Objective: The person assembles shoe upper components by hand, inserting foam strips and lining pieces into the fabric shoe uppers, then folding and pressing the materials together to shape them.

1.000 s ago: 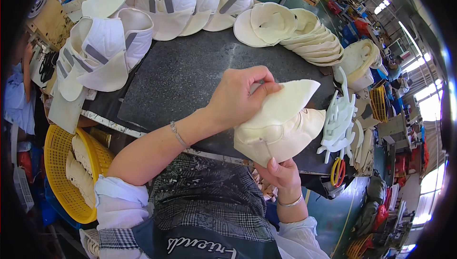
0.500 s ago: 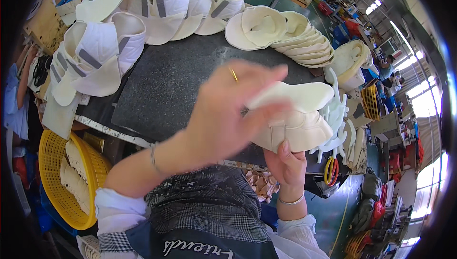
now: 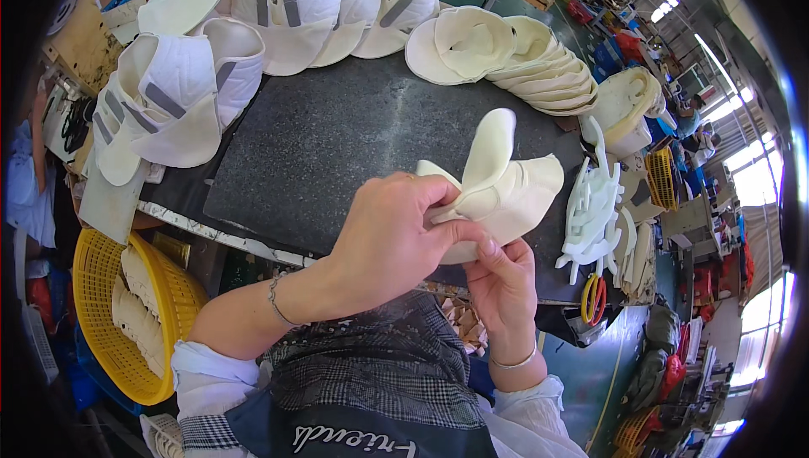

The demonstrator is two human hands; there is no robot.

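Observation:
Above the near edge of the dark work board, both my hands hold a cream shoe upper (image 3: 514, 197). A pale tongue-like flap stands up from it. My left hand (image 3: 396, 230) pinches the upper's left edge between thumb and fingers. From below, my right hand (image 3: 506, 281) grips the lower edge, its thumb close to the left thumb. The part of the upper behind my fingers is hidden.
White quilted shoe uppers (image 3: 173, 104) with grey strips stand along the left and back. Nested cream pieces (image 3: 539, 79) lie at the back right. White branching plastic parts (image 3: 594, 205) and red-and-yellow rings (image 3: 593, 299) are on the right. A yellow basket (image 3: 181, 289) stands lower left.
My left hand has come down from its blurred sweep and now pinches the upper's edge. The upper has turned and tilted, with its flap now upright. My right hand keeps its hold.

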